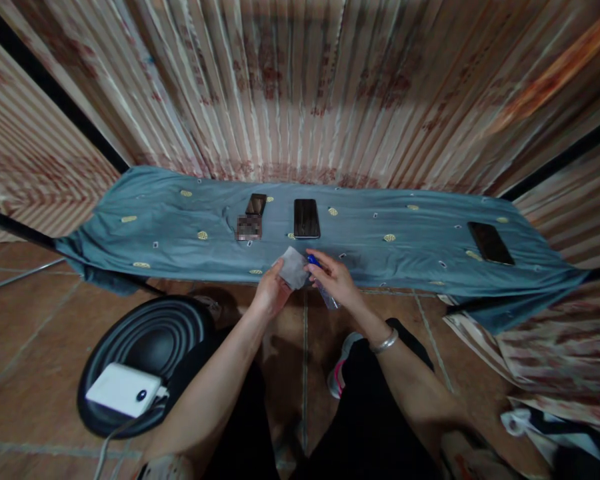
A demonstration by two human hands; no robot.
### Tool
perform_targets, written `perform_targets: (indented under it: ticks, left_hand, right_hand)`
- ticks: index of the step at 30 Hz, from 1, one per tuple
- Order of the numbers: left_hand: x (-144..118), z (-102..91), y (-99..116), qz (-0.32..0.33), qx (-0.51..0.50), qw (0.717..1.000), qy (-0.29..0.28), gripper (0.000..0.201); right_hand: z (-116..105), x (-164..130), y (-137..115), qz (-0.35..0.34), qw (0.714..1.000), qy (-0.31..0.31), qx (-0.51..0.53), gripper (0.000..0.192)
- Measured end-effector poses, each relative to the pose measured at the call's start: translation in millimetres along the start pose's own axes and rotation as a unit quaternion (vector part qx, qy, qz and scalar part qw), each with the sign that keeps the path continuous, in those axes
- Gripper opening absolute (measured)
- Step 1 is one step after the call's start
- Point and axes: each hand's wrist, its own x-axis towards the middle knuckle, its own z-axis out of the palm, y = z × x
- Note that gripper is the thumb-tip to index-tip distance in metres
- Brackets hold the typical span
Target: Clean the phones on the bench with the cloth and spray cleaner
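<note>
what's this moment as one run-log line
left grip: pale square sheet | right grip: blue-topped clear bottle | teal cloth: middle dark device lying flat

Two hands are in view, one left hand [273,290] and one right hand [336,277]; the count continues with one pale wipe [293,269] and one blue-topped bottle [329,298]; dark flat devices total three, namely a left device [256,204], a middle device [307,219] and a right device [491,243]; one pixelated item [249,227] is listed, kind obscured; one blue-green cover [430,233], its yellow motifs [389,237] at least ten; one white unit [120,389], one cable [111,437], one round black ringed object [153,347]; one silver bangle [385,343]; one shoe [351,345] clearly distinguishable.
</note>
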Motion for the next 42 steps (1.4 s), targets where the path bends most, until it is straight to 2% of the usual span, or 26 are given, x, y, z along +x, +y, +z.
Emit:
perform_targets:
  ticks: [4,9,12,18,22,35,42]
  left_hand:
    - [1.2,0.4,-2.6,-0.007,-0.008,1.000,0.001,0.030]
    - [2.8,-0.3,-3.1,-0.009,-0.017,1.000,0.015,0.028]
    - [3.9,-2.3,-4.2,-0.016,-0.017,1.000,0.009,0.029]
    - [3.8,-4.8,-8.3,-0.047,-0.017,0.999,0.004,0.029]
    - [0.8,-2.7,-9.0,-0.051,-0.027,0.998,0.009,0.031]
    - [-1.1,1.5,-7.8,-0.053,-0.051,0.997,0.030,0.034]
    - [-5.0,4.0,-6.3,-0.053,-0.049,0.997,0.035,0.034]
  right_hand:
    - [3.9,-3.0,5.9,-0.085,0.981,-0.002,-0.175,0.050]
    - [6.7,-8.1,-1.2,-0.134,0.958,-0.019,-0.254,0.053]
    - [8.2,-9.3,-4.2,-0.138,0.956,-0.019,-0.259,0.050]
    - [12.8,-9.5,-1.2,-0.152,0.945,-0.058,-0.284,0.046]
    - [14.9,-10.1,0.9,-0.139,0.941,-0.039,-0.306,0.042]
    - [18.5,-8.8,4.4,-0.161,0.935,-0.017,-0.317,0.040]
    - [16.8,-9.7,1.6,-0.146,0.942,-0.033,-0.300,0.041]
